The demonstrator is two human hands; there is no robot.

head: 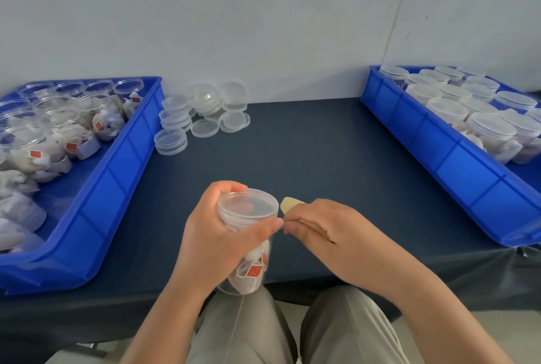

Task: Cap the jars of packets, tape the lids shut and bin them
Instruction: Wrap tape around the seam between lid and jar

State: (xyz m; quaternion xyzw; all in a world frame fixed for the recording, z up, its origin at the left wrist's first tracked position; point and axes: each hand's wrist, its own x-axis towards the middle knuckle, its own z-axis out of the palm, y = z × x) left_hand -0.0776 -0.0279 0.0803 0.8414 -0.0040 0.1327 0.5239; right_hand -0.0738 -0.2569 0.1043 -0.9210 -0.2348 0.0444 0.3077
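1. Clear round plastic jar of white packets [254,268]: you hold it off the dark blue tabletop [307,153], just past the near edge and above your lap. It is tipped so its clear plastic lid [247,206] faces you, likely for sealing.
2. Left hand [216,235]: wrapped round the jar's upper wall, thumb across the front just under the lid rim, probably steadying it.
3. Right hand [328,235]: pinches a short tan strip of tape [289,205], free end just beside the lid, seemingly ready to bridge lid and wall.
4. Left edge: blue plastic tray [96,217] of uncapped jars, your supply.
5. Right edge: matching blue tray [439,155] of capped jars, apparently the bin.
6. Far edge, at the wall: stacks of loose clear lids [202,112].
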